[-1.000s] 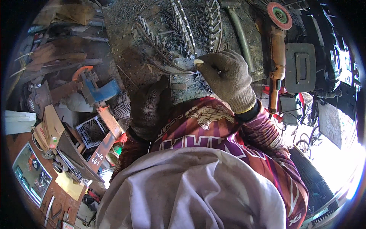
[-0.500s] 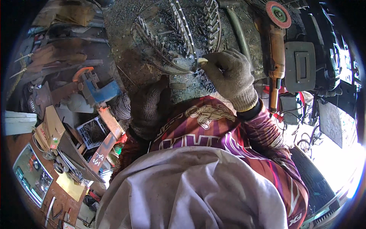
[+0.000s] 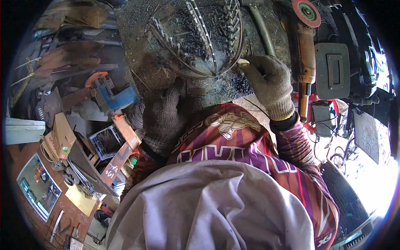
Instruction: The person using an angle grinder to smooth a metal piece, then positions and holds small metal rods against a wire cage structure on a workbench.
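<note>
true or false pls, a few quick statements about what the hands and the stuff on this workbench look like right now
1. Both hands wear knit work gloves. True: the left hand and the right hand are both gloved.
2. The right hand pinches a small pale piece of chalk against the wire frame. True, as far as the view shows.
3. The angle grinder is held in the right hand. False: it lies on the bench beside that hand, untouched.
4. The left hand grips the blue tool. False: the left hand rests at the bench edge near the wire frame, apart from the blue tool.
5. The wire frame is flat, square mesh. False: it has curved, looping outlines with short crossbars.
</note>
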`<state>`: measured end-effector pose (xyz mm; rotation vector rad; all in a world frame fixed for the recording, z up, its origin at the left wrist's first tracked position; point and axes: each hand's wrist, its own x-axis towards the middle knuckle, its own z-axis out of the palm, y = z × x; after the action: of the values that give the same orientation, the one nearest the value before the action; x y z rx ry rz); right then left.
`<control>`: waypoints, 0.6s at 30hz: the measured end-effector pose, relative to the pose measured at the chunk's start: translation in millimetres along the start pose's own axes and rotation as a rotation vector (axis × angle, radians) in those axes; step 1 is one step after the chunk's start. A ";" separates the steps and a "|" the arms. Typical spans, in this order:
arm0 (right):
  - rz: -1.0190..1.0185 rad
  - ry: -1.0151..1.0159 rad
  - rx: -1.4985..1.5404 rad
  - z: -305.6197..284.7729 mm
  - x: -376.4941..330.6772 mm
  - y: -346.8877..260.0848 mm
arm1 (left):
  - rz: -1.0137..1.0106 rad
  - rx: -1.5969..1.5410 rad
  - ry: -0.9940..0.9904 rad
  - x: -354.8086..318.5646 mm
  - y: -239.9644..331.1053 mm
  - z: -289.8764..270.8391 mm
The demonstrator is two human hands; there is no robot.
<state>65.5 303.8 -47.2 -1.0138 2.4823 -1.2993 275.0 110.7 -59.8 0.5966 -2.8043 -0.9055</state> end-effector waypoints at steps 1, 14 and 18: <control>0.076 -0.002 0.014 0.4 -4.8 1.0 | -0.077 0.014 -0.051 0.6 4.3 0.1; -0.030 -0.018 0.140 -2.1 -30.2 33.8 | -0.389 0.027 -0.145 3.8 26.1 18.0; -0.114 0.040 -0.067 -5.9 -22.0 37.1 | -0.283 0.050 -0.020 -9.2 16.8 22.3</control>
<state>61.4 336.2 -76.0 -1.1721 2.5474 -1.2876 272.4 138.8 -68.1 1.0176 -2.8123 -0.8918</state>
